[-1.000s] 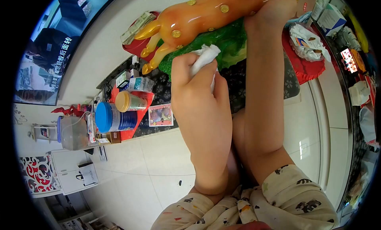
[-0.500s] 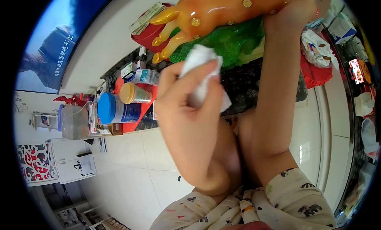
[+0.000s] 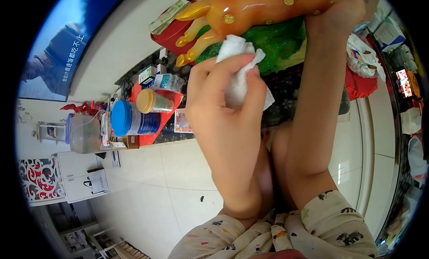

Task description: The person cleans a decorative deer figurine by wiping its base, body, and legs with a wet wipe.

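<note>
In my left hand [image 3: 225, 120] is a crumpled white tissue [image 3: 239, 82], pinched between thumb and fingers. It is just in front of a glossy amber animal statue [image 3: 263, 10] with gold coin discs and gold-tipped limbs. The statue lies across the top of the view, partly cut off by the edge, above a translucent green mass [image 3: 281, 46]. My right hand [image 3: 342, 13] reaches up to the statue's right end and closes around it, its fingers partly out of view.
A dark patterned tabletop [image 3: 281, 98] bears a blue-lidded tub [image 3: 145, 120], a jar with a tan lid [image 3: 156, 101] and small boxes. A red container [image 3: 172, 37] holding banknotes [image 3: 170, 17] stands behind. White plastic bags [image 3: 364, 57] lie at right; a TV screen [image 3: 67, 40] is upper left.
My left hand with the tissue has shifted slightly right and down in view. The statue and surroundings also appear a little further right, and a small picture card now shows beside my left hand.
</note>
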A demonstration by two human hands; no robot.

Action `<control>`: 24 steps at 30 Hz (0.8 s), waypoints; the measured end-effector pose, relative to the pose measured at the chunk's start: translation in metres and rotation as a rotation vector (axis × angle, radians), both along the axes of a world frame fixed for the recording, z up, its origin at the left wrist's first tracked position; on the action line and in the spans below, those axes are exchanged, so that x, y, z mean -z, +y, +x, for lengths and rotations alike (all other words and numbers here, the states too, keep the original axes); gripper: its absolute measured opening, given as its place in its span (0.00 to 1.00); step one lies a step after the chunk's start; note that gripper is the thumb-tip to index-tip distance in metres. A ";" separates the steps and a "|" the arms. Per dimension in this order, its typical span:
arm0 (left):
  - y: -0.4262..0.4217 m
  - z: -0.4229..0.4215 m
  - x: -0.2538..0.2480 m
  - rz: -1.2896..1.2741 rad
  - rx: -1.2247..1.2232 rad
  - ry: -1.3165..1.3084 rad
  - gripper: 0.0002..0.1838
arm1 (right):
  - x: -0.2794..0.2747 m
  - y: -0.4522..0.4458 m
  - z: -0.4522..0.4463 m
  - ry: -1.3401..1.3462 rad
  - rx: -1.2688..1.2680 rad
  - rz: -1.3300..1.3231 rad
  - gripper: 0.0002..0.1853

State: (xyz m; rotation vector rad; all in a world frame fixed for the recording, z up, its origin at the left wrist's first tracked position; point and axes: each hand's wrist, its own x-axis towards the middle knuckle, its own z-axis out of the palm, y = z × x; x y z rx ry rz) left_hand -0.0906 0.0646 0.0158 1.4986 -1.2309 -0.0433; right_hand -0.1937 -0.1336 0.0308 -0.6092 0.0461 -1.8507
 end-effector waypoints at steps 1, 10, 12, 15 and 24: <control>-0.001 -0.002 0.001 -0.004 -0.013 -0.014 0.09 | 0.000 0.001 0.000 0.004 -0.012 -0.007 0.20; -0.005 -0.017 0.001 0.020 -0.113 -0.098 0.09 | 0.006 -0.011 -0.006 0.020 -0.016 -0.112 0.19; -0.008 -0.019 0.003 0.008 -0.129 -0.160 0.10 | 0.001 -0.002 -0.002 -0.002 -0.008 -0.050 0.19; -0.012 -0.027 0.003 0.020 -0.113 -0.176 0.10 | 0.000 -0.004 -0.003 -0.010 -0.007 -0.051 0.20; -0.009 -0.029 -0.002 0.097 -0.097 -0.248 0.11 | 0.008 -0.004 -0.006 0.031 -0.033 -0.111 0.22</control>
